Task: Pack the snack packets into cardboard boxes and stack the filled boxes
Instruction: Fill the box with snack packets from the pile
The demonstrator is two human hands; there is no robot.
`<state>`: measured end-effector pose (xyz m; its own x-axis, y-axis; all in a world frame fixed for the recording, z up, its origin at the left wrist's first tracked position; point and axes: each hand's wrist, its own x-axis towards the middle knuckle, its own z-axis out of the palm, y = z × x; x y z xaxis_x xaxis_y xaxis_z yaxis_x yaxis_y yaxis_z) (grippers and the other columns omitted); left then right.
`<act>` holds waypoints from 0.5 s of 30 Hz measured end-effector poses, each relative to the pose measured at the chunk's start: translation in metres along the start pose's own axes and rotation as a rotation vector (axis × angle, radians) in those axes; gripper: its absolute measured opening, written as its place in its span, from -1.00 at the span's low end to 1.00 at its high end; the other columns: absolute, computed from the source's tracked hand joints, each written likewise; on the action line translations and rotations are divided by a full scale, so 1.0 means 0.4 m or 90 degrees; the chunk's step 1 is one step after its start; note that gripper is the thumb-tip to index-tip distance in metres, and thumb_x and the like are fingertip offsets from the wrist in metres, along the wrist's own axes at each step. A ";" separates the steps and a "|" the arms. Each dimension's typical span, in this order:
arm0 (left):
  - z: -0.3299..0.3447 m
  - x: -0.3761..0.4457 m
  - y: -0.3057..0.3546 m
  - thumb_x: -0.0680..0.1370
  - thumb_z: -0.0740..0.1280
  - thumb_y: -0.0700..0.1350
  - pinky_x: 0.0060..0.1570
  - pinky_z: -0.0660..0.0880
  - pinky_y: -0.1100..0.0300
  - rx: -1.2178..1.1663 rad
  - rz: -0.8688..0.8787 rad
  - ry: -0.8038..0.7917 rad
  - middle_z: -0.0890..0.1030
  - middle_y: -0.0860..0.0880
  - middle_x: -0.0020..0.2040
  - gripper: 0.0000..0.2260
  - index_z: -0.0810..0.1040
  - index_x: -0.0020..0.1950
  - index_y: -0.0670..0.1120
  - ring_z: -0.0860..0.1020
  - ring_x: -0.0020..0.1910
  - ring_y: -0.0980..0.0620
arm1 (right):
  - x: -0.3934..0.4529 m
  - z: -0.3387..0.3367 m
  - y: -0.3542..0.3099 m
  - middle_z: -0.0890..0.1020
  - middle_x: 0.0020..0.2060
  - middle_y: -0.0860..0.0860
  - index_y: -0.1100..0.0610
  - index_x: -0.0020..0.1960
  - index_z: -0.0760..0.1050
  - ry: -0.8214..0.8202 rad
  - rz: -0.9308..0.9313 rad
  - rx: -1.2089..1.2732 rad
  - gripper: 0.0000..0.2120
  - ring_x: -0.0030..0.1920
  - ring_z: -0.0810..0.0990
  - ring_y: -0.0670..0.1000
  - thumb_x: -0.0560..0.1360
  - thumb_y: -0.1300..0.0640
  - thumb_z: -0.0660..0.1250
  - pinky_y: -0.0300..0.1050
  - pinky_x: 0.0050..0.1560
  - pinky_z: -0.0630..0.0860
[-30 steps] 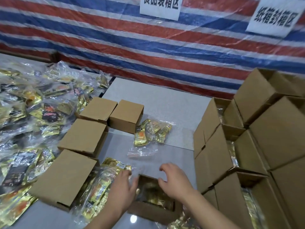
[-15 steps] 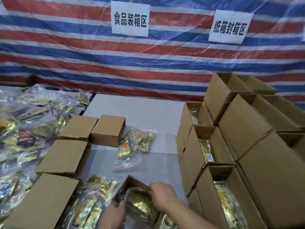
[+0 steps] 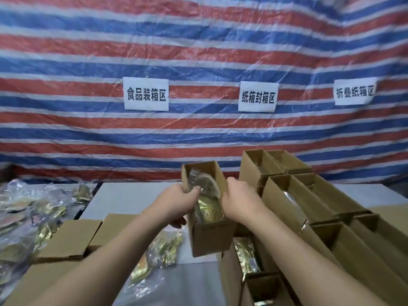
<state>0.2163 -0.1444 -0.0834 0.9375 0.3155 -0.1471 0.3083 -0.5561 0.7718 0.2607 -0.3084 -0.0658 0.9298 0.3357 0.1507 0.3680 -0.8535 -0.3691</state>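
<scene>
I hold an open cardboard box [image 3: 208, 236] up in the air at the centre, tilted with its mouth toward me. Gold snack packets [image 3: 207, 208] in clear wrap fill it. My left hand [image 3: 178, 200] grips its left wall, fingers curled over the rim onto the packets. My right hand [image 3: 237, 203] grips its right wall. To the right stands a stack of filled open boxes [image 3: 293, 204], gold packets showing inside. A loose bag of packets [image 3: 159, 255] lies on the table below my left arm.
Closed cardboard boxes [image 3: 70, 239] sit at the lower left. A heap of bagged snack packets [image 3: 26, 217] covers the far left. The grey table [image 3: 128, 197] runs back to a striped tarp wall with three paper signs [image 3: 146, 93].
Both hands have lifted the filled box off the table and raised it toward the stack on the right. My view has tilted up, showing more of the wall.
</scene>
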 end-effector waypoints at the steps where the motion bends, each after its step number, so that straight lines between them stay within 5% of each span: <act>1: 0.007 0.017 0.037 0.60 0.14 0.22 -0.45 0.62 0.10 0.010 -0.005 -0.031 0.61 -0.14 -0.13 -0.60 0.48 -0.03 -0.11 0.67 -0.43 -0.08 | 0.027 -0.027 0.011 0.58 -0.01 0.03 0.06 0.13 0.45 0.004 0.019 -0.009 -0.87 -0.04 0.57 0.06 0.58 0.16 0.28 -0.07 -0.09 0.53; 3: 0.034 0.059 0.100 0.63 0.04 0.17 -0.37 0.65 0.05 0.040 -0.037 -0.090 0.60 -0.18 -0.04 -0.56 0.46 0.13 -0.18 0.69 -0.38 -0.11 | 0.084 -0.068 0.040 0.59 -0.01 0.04 0.08 0.16 0.47 0.002 0.046 -0.031 -0.84 -0.02 0.59 0.06 0.58 0.18 0.28 -0.07 -0.08 0.56; 7: 0.087 0.165 0.178 0.69 0.07 -0.10 -0.19 0.68 -0.05 0.051 -0.037 -0.178 0.69 -0.25 -0.09 -0.63 0.57 0.08 -0.33 0.72 -0.24 -0.16 | 0.182 -0.094 0.102 0.61 -0.02 0.07 0.14 0.16 0.51 -0.032 0.056 -0.087 -0.79 -0.05 0.61 0.09 0.53 0.22 0.31 0.02 -0.02 0.64; 10: 0.116 0.250 0.203 0.70 0.06 -0.12 -0.19 0.68 0.00 0.043 -0.024 -0.205 0.70 -0.25 -0.09 -0.63 0.59 0.12 -0.31 0.72 -0.19 -0.14 | 0.255 -0.103 0.143 0.59 -0.13 0.02 0.15 0.11 0.54 -0.046 0.046 -0.157 -0.80 -0.16 0.60 0.03 0.49 0.19 0.37 -0.10 -0.26 0.56; 15: 0.154 0.361 0.222 0.72 0.06 -0.05 -0.20 0.68 0.01 0.062 -0.023 -0.214 0.70 -0.24 -0.08 -0.62 0.56 0.17 -0.29 0.72 -0.22 -0.11 | 0.344 -0.091 0.189 0.56 -0.11 -0.01 0.07 0.02 0.45 -0.003 -0.007 -0.249 -0.85 -0.20 0.50 0.04 0.50 0.19 0.38 -0.12 -0.32 0.39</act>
<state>0.3889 -0.1957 -0.0743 0.9215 0.0745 -0.3812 0.3410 -0.6250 0.7022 0.4162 -0.3413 -0.0395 0.9264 0.3463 0.1475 0.3486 -0.9372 0.0105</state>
